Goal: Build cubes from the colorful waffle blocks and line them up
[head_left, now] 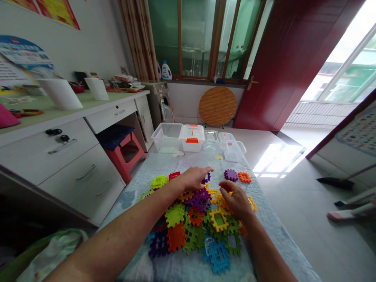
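Note:
My left hand reaches over the far side of a pile of toothed plastic building tiles. Its fingers are closed on a dark purple tile, partly hidden by the hand. To the right, my right hand hovers over yellow tiles, fingers curved and apart, with nothing seen between them. Nearer to me in the pile lie a lime green tile, an orange tile and blue tiles. Beyond my right hand, a purple tile and an orange tile lie apart from the pile.
Clear plastic bins and a lidded box with orange latches line the far end of the cloth-covered table. A red stool and white drawers stand left. A broom is at right.

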The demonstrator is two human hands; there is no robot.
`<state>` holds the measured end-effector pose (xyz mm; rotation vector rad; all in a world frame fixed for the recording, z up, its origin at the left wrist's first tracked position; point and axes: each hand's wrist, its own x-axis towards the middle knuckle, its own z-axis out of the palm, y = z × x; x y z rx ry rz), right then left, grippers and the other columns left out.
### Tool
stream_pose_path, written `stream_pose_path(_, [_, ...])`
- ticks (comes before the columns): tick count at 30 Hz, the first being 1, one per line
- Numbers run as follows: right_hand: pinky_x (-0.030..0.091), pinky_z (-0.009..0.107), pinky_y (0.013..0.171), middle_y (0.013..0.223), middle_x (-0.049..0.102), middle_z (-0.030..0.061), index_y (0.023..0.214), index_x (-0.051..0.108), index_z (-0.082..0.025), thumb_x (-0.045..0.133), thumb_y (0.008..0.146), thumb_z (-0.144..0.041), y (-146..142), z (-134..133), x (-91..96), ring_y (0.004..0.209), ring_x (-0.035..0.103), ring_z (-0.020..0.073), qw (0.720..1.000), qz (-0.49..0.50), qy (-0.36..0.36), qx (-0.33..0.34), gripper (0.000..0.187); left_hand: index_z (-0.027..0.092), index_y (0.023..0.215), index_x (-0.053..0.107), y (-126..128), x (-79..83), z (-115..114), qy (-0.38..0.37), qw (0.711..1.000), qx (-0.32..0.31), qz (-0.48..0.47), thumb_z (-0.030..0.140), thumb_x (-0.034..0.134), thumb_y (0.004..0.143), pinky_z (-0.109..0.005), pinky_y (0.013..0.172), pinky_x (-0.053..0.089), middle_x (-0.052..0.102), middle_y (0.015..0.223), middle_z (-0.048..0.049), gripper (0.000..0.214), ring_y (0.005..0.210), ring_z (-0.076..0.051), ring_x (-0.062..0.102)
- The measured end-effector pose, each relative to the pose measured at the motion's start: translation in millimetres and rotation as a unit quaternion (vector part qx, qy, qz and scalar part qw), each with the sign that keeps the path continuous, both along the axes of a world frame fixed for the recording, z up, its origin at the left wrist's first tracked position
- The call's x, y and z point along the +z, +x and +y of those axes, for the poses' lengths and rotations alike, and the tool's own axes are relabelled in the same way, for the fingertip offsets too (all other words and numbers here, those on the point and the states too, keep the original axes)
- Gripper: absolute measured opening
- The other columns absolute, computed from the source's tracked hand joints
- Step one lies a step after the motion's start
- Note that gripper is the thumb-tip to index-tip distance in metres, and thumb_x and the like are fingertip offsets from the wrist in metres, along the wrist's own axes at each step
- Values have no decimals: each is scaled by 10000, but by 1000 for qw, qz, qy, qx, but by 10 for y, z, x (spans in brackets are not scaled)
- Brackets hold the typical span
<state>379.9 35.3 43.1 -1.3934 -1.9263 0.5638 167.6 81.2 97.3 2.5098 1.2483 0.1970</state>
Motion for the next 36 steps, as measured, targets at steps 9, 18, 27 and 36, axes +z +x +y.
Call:
stream_pose_path(9, [484, 303, 715, 788, 699, 35, 912, 675, -183, 514, 823, -269, 1, -5, -2, 728, 635, 178, 1000, -2, 2, 7, 203, 249, 1352, 490, 44, 146, -462, -39, 996, -73, -45, 293, 806, 624, -399, 931, 453, 675, 1171, -100, 795, 1080, -309, 614])
stream_pose_path(18, [500, 350, 821, 921, 730, 51, 909, 709, -214, 544, 816, -300, -31, -56, 71, 856, 656, 206, 998, -17, -8, 63, 209, 240, 1237, 577, -508, -13, -702, 23, 986, 57, -152, 252, 613, 817, -444, 1081, 353, 615, 1270, -79, 422, 1201, -265, 526])
stream_pose_path(27, [522, 331, 785, 882, 753, 51, 863, 727, -205, 534, 827, -302, -55, -110, 189, 833, 687, 212, 991, 7, -73, 110, 219, 165, 1152, 627, -1126, -193, -494, -6, 976, 199, -84, 210, 525, 785, -405, 1055, 382, 632, 1230, -129, 384, 1166, -276, 552])
stream_pose_path(36, [525, 335, 785, 858, 743, 48, 869, 705, -206, 537, 801, -302, -41, -102, 150, 812, 685, 206, 995, 5, -51, 86, 205, 207, 1120, 658, -1147, -160, -590, -84, 965, 177, -174, 260, 550, 743, -325, 952, 445, 699, 1102, -48, 396, 1022, -236, 630])
